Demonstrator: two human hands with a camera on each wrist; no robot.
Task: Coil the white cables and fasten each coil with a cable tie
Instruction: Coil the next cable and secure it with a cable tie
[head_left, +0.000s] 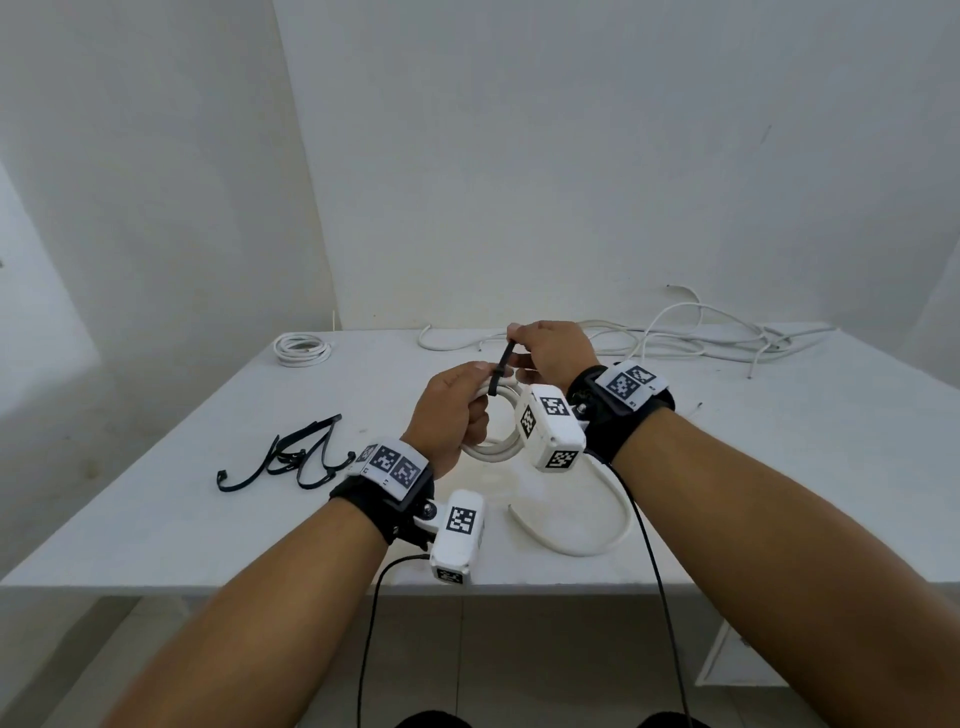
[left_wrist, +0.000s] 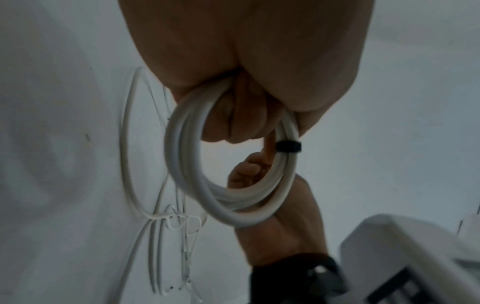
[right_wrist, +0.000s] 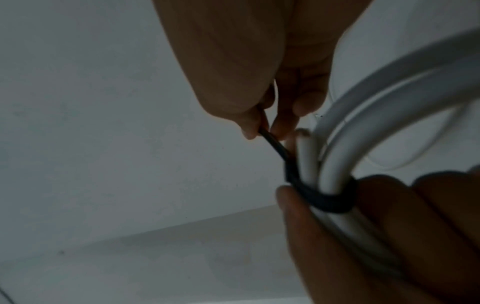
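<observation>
Hands: both raised above the worktop (head_left: 779, 467), close together at mid-scene.
Left hand (head_left: 449, 413): fingers curled round the coil (head_left: 493, 447), gripping it at the upper side; thumb and fingertip press beside the tie band.
Right hand (head_left: 553, 351): thumb and fingers pinch the free tail of the tie (head_left: 503, 364), which runs taut up and away from the coil.
Coil: white cable in several turns, held in the air between the hands, clear of the worktop; a loose white end (head_left: 571, 540) curves below it onto the worktop near the front edge.
Tie: black, wrapped once round the bundled turns; in the left wrist view the band (left_wrist: 288, 146) sits snug across the strands; in the right wrist view it circles the strands just above the left fingers (right_wrist: 389, 205).
Finished coil (head_left: 302, 349): white, lying flat at the far left of the worktop.
Loose cables (head_left: 701, 332): white, tangled along the far edge, centre to right.
Spare ties (head_left: 291, 457): black, in a small heap on the worktop left of the left wrist.
Wrist units: white marker-tagged boxes on black straps, one on each wrist.
</observation>
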